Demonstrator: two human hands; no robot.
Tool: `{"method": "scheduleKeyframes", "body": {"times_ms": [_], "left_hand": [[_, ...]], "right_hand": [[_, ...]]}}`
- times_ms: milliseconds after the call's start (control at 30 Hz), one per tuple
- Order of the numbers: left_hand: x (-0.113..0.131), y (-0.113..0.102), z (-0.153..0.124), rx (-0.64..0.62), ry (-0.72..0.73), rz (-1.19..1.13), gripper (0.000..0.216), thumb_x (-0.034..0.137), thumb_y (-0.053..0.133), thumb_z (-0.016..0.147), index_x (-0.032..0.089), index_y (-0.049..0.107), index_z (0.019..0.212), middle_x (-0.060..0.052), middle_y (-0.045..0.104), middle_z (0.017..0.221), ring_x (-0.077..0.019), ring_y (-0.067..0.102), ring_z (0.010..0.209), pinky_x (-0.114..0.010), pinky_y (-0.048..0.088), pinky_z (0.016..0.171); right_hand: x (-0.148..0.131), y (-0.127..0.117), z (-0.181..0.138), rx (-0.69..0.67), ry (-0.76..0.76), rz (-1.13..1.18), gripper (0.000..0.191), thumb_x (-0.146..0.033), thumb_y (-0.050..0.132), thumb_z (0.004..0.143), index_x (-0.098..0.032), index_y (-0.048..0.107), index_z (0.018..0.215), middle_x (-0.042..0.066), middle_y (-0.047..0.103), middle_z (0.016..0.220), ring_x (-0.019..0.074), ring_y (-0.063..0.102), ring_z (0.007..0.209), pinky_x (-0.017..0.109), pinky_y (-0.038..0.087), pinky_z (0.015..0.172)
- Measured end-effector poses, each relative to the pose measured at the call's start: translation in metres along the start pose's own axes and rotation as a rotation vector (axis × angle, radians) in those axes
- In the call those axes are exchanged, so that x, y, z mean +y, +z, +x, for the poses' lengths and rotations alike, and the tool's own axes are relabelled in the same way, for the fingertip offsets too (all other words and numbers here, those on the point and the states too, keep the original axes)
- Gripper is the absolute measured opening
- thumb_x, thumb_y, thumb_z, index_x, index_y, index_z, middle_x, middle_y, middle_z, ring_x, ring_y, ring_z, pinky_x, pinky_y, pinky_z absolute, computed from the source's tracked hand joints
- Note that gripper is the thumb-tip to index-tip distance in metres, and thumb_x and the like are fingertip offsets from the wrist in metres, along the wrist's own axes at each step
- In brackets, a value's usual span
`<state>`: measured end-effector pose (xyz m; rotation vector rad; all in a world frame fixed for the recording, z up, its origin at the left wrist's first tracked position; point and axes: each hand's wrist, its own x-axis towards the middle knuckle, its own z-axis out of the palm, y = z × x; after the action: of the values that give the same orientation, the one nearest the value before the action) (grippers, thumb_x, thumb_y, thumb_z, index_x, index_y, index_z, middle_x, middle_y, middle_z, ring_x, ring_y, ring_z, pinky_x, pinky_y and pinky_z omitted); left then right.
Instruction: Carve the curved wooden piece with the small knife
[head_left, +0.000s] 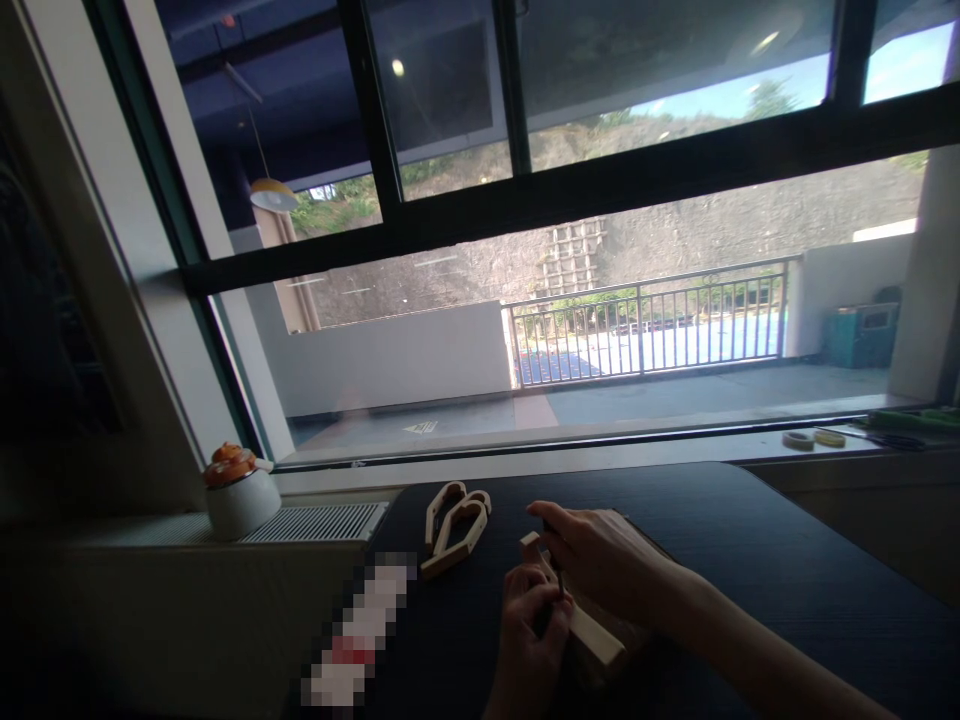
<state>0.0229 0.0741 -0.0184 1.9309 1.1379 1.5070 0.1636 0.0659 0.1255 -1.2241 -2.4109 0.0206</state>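
My left hand (531, 625) is closed around a pale wooden piece (598, 640), whose straight end sticks out toward me and whose far end shows above the fingers. My right hand (596, 550) is bent over the same piece, its index finger stretched forward. A thin dark tool (559, 580) runs down from the right palm to the wood beside my left thumb; its handle is hidden, so I cannot tell its kind. Farther left on the dark table (720, 540) lie curved wooden pieces (459, 535), hook-like and resting against each other.
A brown edge of something flat (646, 532) shows behind my right wrist. A blurred-out white and red item (360, 635) lies along the table's left side. Near the window stands a white pot with an orange top (240, 495). Tape rolls (799, 440) sit on the sill.
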Motion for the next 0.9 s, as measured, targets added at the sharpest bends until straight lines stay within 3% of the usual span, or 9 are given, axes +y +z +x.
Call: {"method": "scheduleKeyframes", "body": {"times_ms": [233, 467, 667, 900], "left_hand": [[0.002, 0.0, 0.001, -0.029, -0.015, 0.008, 0.017, 0.028, 0.055, 0.083, 0.018, 0.068, 0.079, -0.008, 0.056, 0.092, -0.023, 0.053, 0.096, -0.036, 0.045, 0.088], [0.01, -0.003, 0.002, -0.04, -0.025, -0.007, 0.016, 0.026, 0.056, 0.083, 0.018, 0.067, 0.078, -0.008, 0.056, 0.093, -0.0221, 0.052, 0.096, -0.035, 0.045, 0.087], [0.005, -0.001, 0.002, -0.012, -0.01, -0.004, 0.015, 0.027, 0.056, 0.083, 0.018, 0.068, 0.08, -0.008, 0.056, 0.094, -0.0224, 0.053, 0.098, -0.036, 0.045, 0.09], [0.0, 0.0, 0.002, 0.008, 0.0, 0.026, 0.017, 0.029, 0.057, 0.082, 0.018, 0.069, 0.078, -0.009, 0.057, 0.092, -0.0231, 0.055, 0.095, -0.037, 0.047, 0.087]], "right_hand": [[-0.007, -0.007, 0.001, 0.008, 0.021, 0.022, 0.022, -0.026, 0.043, 0.09, -0.025, 0.062, 0.1, 0.002, 0.07, 0.085, 0.0182, 0.066, 0.076, 0.023, 0.034, 0.055], [-0.006, -0.002, -0.002, 0.003, -0.066, 0.104, 0.03, -0.023, 0.038, 0.091, -0.026, 0.059, 0.111, 0.003, 0.069, 0.099, 0.0158, 0.066, 0.079, 0.022, 0.04, 0.061], [0.007, 0.001, -0.002, -0.02, -0.089, 0.095, 0.042, -0.021, 0.039, 0.089, -0.021, 0.045, 0.13, 0.008, 0.068, 0.104, 0.0196, 0.066, 0.085, 0.024, 0.041, 0.062], [0.007, -0.001, 0.002, 0.024, 0.009, 0.04, 0.027, -0.031, 0.042, 0.091, -0.024, 0.06, 0.11, 0.005, 0.071, 0.087, 0.0184, 0.066, 0.079, 0.022, 0.039, 0.061]]}}
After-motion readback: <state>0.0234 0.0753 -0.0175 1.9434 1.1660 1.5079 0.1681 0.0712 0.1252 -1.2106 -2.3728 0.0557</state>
